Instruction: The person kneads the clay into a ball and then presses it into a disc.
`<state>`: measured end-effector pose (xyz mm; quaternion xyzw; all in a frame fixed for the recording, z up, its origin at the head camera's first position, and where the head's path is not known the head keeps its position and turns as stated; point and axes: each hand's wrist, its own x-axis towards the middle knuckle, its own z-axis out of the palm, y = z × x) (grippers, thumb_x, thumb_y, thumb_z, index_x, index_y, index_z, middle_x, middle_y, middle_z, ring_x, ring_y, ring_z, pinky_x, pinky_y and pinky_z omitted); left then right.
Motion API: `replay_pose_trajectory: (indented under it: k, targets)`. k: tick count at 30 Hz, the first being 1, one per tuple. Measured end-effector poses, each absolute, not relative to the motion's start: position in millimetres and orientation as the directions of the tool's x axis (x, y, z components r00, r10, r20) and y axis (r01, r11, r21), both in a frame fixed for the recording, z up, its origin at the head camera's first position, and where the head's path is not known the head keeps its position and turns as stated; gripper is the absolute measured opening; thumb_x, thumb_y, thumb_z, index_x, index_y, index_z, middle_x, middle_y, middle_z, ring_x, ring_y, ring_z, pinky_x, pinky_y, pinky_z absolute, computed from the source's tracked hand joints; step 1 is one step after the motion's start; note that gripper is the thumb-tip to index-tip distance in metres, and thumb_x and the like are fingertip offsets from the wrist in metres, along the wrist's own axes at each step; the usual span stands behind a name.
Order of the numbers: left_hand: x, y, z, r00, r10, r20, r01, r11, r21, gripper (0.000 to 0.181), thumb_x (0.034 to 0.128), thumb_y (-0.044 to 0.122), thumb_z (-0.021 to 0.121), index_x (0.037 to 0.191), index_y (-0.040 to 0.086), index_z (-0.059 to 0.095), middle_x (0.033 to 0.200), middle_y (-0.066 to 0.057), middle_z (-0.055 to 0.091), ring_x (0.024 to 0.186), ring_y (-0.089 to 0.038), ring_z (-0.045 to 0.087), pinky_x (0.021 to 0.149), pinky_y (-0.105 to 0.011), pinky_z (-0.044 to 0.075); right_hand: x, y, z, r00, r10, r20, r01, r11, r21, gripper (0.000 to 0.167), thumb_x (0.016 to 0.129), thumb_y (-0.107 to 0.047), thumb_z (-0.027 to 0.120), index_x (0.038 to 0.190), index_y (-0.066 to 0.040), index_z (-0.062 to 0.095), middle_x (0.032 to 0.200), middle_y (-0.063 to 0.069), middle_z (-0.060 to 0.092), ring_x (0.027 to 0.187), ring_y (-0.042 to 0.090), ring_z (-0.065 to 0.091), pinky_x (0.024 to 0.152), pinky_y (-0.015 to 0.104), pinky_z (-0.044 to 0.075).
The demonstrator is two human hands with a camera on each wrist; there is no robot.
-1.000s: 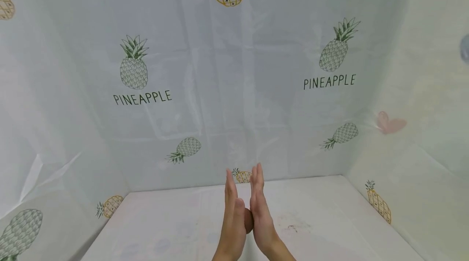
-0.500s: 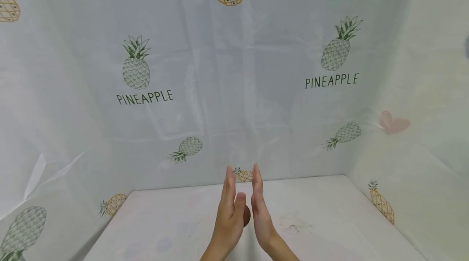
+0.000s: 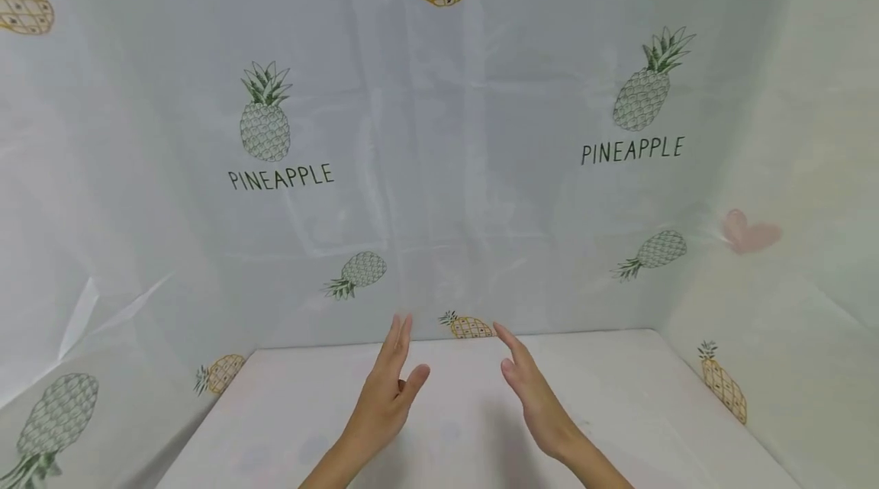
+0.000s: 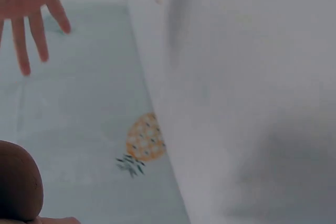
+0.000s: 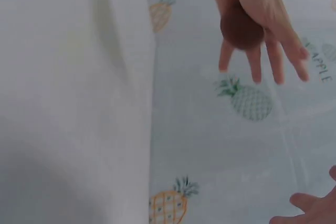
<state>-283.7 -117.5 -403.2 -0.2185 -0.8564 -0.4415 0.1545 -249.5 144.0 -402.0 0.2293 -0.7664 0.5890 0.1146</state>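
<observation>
A smooth brown ball (image 5: 241, 26), clay-like in look, lies against the palm of my left hand (image 3: 381, 401). That hand's fingers are straight and spread in the right wrist view, not curled round the ball. From the head view the ball is nearly all hidden behind the left thumb; in the left wrist view part of the ball (image 4: 20, 182) shows at the lower left. My right hand (image 3: 542, 405) is held apart on the other side, palm facing the left, fingers extended, holding nothing. Both hands are raised above the white tabletop (image 3: 460, 428).
Pale sheeting (image 3: 439, 168) printed with pineapples and lettering stands behind the table and along both sides. The table's back edge meets the rear sheet. Hand shadows fall on the tabletop.
The palms were close together with the ball between them; they have since moved well apart, left hand leftward and right hand rightward. The ball has gone along with the left hand.
</observation>
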Motion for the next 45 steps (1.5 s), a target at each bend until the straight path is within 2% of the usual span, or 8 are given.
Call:
replay_pose_trajectory:
  k: [4,8,12,16,25,30,36,45]
  targets:
    - [-292.6,-133.0,-414.2,-0.884,0.225,0.409,0.453,0.622,0.638,0.076,0.1092,0.049,0.058,0.171,0.037,0.014,0.179,-0.001,0.007,0.077,-0.004,0.06,0.071,-0.022,0.053,-253.0,167.2,-410.3,-0.87,-0.214,0.445,-0.493,0.347,-0.798,0.055,0.115,-0.031,0.026,0.17,-0.019,0.027,0.173,0.016,0.026,0.158,0.049,0.02,0.111,0.088,0.017]
    - [-298.1,-145.8,-425.2,-0.905,0.211,0.369,0.405,0.692,0.597,0.076,0.1078,0.055,0.057,0.171,0.034,0.019,0.178,-0.01,0.012,0.066,-0.002,0.053,0.068,-0.025,0.051,-253.5,184.4,-415.2,-0.876,-0.224,0.427,-0.481,0.455,-0.749,0.053,0.117,-0.03,0.029,0.168,-0.015,0.031,0.171,0.017,0.031,0.156,0.051,0.025,0.11,0.087,0.023]
    - [-298.7,-159.5,-440.5,-0.924,0.202,0.324,0.358,0.752,0.554,0.078,0.1057,0.062,0.054,0.171,0.032,0.024,0.177,-0.015,0.015,0.108,-0.026,0.07,0.095,-0.055,0.056,-250.8,197.0,-421.0,-0.896,-0.23,0.38,-0.442,0.553,-0.707,0.053,0.116,-0.034,0.036,0.167,-0.02,0.034,0.172,0.018,0.03,0.158,0.054,0.016,0.112,0.088,0.009]
    - [-295.6,-172.1,-455.7,-0.938,0.201,0.281,0.325,0.789,0.521,0.078,0.1051,0.06,0.056,0.169,0.022,0.032,0.175,-0.021,0.02,0.154,-0.055,0.029,0.106,-0.089,0.025,-249.7,208.2,-430.1,-0.898,-0.212,0.385,-0.422,0.66,-0.622,0.053,0.115,-0.039,0.043,0.165,-0.022,0.039,0.168,0.023,0.035,0.156,0.058,0.018,0.109,0.09,0.007]
    - [-283.3,-186.7,-481.5,-0.948,0.22,0.228,0.299,0.857,0.419,0.07,0.105,0.047,0.065,0.161,0.009,0.045,0.165,-0.035,0.032,0.14,-0.069,0.038,0.09,-0.097,0.024,-253.1,220.4,-451.9,-0.919,-0.196,0.343,-0.376,0.701,-0.606,0.055,0.114,-0.041,0.046,0.165,-0.02,0.041,0.167,0.027,0.034,0.154,0.061,0.02,0.105,0.092,0.007]
    - [-281.5,-191.9,-499.3,-0.966,0.204,0.157,0.25,0.891,0.379,0.063,0.1103,0.047,0.054,0.157,0.005,0.049,0.161,-0.039,0.035,0.138,-0.07,0.039,0.093,-0.098,0.02,-254.4,219.7,-458.8,-0.932,-0.202,0.3,-0.354,0.681,-0.64,0.055,0.114,-0.042,0.046,0.165,-0.021,0.041,0.168,0.026,0.034,0.154,0.061,0.019,0.105,0.092,0.005]
    - [-288.3,-193.4,-514.9,-0.953,0.218,0.21,0.267,0.932,0.246,0.063,0.1105,0.052,0.048,0.157,0.01,0.052,0.163,-0.03,0.041,0.148,-0.062,0.033,0.11,-0.091,0.008,-251.4,221.6,-460.6,-0.945,-0.214,0.248,-0.327,0.653,-0.683,0.055,0.115,-0.042,0.043,0.166,-0.022,0.039,0.169,0.023,0.033,0.156,0.056,0.019,0.108,0.09,0.004]
    - [-306.1,-186.5,-531.7,-0.914,0.269,0.303,0.344,0.911,0.229,0.077,0.1043,0.066,0.05,0.161,0.014,0.047,0.168,-0.021,0.038,0.157,-0.056,0.02,0.111,-0.087,-0.013,-249.0,225.1,-452.0,-0.941,-0.229,0.251,-0.34,0.615,-0.712,0.053,0.116,-0.04,0.041,0.166,-0.026,0.036,0.168,0.016,0.036,0.156,0.05,0.025,0.107,0.09,0.002]
